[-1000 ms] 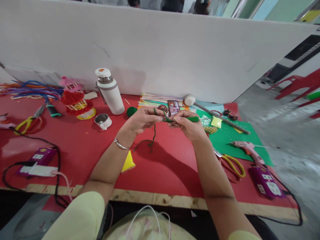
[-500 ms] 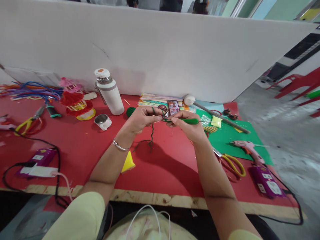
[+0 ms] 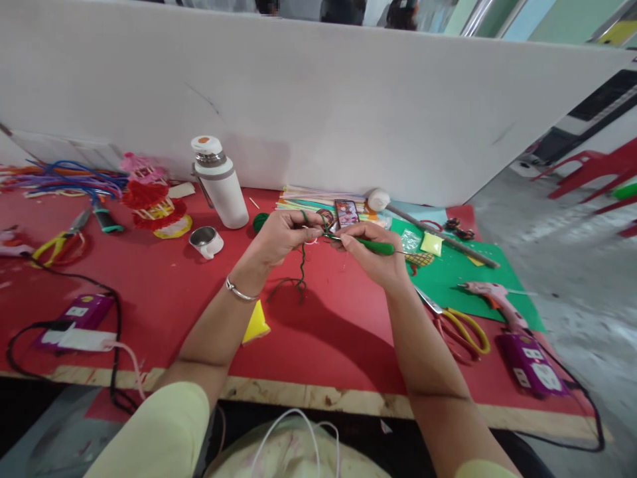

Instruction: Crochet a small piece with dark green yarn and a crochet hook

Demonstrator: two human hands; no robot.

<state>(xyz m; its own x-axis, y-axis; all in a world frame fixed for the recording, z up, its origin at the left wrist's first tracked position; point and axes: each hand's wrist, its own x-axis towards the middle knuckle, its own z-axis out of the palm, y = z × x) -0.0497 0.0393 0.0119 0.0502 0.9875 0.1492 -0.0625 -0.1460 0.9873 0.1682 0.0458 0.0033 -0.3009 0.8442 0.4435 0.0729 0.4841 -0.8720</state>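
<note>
Over the middle of the red table (image 3: 318, 352), my left hand (image 3: 281, 240) pinches green yarn (image 3: 302, 265), with a strand looped over its fingers and a tail hanging down to the tabletop. My right hand (image 3: 375, 252) is closed round the green handle of a crochet hook (image 3: 377, 247), its metal tip close to my left fingertips at the yarn. Behind my left hand sits a green yarn ball (image 3: 259, 222). A phone (image 3: 347, 213) with a lit screen stands just beyond my fingers. The small stitches between the hands are too fine to make out.
At the left are a white bottle (image 3: 223, 189), a metal cup (image 3: 206, 242), pliers (image 3: 62, 244) and a purple power block (image 3: 77, 318). To the right lie scissors (image 3: 455, 325), a glue gun (image 3: 497, 299) and a second power block (image 3: 530, 362). A white board (image 3: 318, 99) stands behind.
The hook's handle in my right hand has tilted, its rear end dipping slightly, and the right wrist has turned a little. My left hand keeps its hold on the yarn.
</note>
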